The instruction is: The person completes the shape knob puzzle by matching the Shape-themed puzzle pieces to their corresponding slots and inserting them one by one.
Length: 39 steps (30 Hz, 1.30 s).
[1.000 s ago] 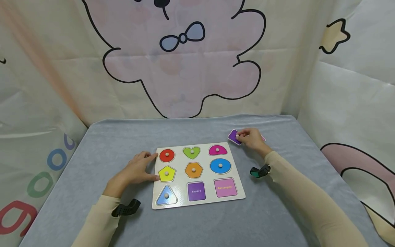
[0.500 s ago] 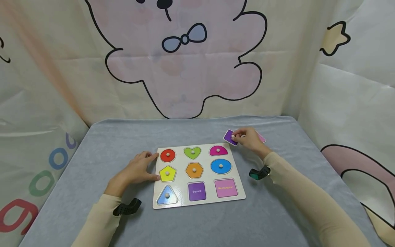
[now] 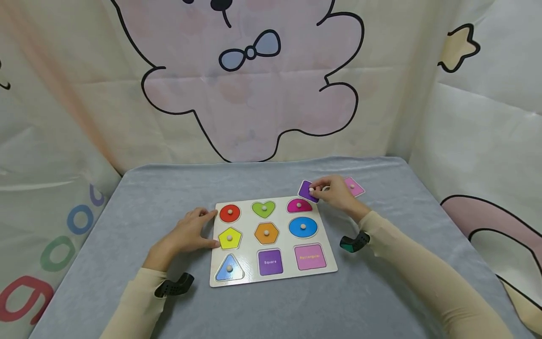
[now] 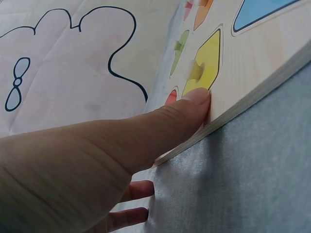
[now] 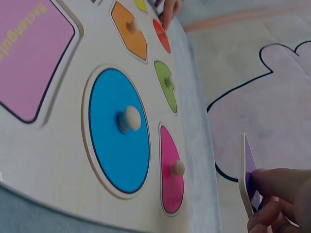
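Note:
My right hand (image 3: 336, 192) pinches a purple square puzzle piece (image 3: 305, 189) by its small knob, over the far right corner of the wooden shape board (image 3: 247, 225). Seen edge-on in the right wrist view, the piece (image 5: 243, 170) is tilted up off the board. My left hand (image 3: 187, 234) rests at the board's left edge. Its thumb (image 4: 194, 102) lies on the rim beside the yellow pentagon (image 4: 209, 60), while other fingers show off the board. The board's square recess (image 3: 270, 262) and rectangle recess (image 3: 310, 257) hold no pieces; their printed words show.
A pink rectangle piece (image 3: 354, 187) with a knob lies on the grey cloth (image 3: 190, 183) behind my right hand. Red circle (image 3: 229, 213), green heart (image 3: 263, 209), magenta half-circle (image 3: 298, 205), orange hexagon (image 3: 266, 233), blue oval (image 3: 302, 227) and blue triangle (image 3: 229, 268) sit in the board.
My right hand has carried the purple square left, from beyond the board to over its far right corner. More of the pink rectangle shows now. My left hand stays at the board's edge.

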Each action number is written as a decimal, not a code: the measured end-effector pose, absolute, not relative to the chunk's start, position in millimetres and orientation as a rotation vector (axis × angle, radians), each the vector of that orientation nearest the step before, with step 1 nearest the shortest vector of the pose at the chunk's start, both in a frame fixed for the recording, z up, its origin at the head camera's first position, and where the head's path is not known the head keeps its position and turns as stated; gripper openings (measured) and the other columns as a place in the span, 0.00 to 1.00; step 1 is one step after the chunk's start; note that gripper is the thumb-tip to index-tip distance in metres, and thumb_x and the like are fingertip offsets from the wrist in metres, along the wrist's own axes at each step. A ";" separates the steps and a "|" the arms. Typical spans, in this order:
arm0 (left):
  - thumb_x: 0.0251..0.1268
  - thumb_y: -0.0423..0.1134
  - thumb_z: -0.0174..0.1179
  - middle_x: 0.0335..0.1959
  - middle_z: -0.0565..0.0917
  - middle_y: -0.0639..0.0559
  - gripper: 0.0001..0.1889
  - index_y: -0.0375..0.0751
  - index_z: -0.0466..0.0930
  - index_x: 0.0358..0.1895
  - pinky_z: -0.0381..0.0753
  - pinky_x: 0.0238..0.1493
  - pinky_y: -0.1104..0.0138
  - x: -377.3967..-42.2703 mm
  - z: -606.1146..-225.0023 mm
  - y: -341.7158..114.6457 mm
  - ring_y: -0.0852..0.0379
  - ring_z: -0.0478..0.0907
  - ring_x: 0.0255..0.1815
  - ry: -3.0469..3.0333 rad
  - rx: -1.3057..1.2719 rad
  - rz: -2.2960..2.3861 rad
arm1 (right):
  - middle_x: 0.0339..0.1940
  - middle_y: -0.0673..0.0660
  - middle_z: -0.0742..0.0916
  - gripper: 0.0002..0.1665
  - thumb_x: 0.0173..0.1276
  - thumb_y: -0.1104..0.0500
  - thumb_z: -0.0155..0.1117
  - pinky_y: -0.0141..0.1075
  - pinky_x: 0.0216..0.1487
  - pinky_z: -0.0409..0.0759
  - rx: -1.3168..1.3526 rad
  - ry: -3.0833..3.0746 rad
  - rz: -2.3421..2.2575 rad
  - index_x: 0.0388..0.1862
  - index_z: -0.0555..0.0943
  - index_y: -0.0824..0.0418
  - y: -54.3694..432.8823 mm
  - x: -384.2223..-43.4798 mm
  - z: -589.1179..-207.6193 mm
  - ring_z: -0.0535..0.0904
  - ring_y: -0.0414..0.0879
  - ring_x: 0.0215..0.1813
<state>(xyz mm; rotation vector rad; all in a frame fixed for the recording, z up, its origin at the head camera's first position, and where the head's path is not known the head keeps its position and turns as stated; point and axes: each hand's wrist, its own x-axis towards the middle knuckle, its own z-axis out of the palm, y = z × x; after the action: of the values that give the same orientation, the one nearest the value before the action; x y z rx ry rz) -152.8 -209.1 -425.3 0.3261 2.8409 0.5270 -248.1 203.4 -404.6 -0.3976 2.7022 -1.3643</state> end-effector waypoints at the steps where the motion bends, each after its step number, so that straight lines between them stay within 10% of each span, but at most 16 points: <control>1: 0.50 0.57 0.76 0.66 0.70 0.35 0.51 0.40 0.65 0.76 0.69 0.65 0.39 -152.7 -424.9 -209.0 0.37 0.67 0.65 2.843 0.326 0.529 | 0.27 0.53 0.80 0.10 0.67 0.64 0.70 0.29 0.27 0.69 -0.408 2.698 -1.369 0.42 0.87 0.70 201.9 -246.4 -403.0 0.71 0.40 0.27; 39: 0.49 0.57 0.77 0.66 0.71 0.36 0.51 0.40 0.65 0.76 0.71 0.63 0.40 -152.2 -424.7 -209.4 0.38 0.68 0.63 2.845 0.330 0.542 | 0.25 0.55 0.80 0.09 0.65 0.63 0.72 0.27 0.25 0.69 -0.629 2.549 -1.266 0.43 0.89 0.66 167.3 -205.9 -403.4 0.72 0.45 0.27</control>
<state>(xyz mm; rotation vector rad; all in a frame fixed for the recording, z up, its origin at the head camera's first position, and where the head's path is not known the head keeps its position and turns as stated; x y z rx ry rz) -152.2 -209.4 -424.7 0.3298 2.8452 0.5424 -205.9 167.3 -403.4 -0.6285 2.5488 -1.2657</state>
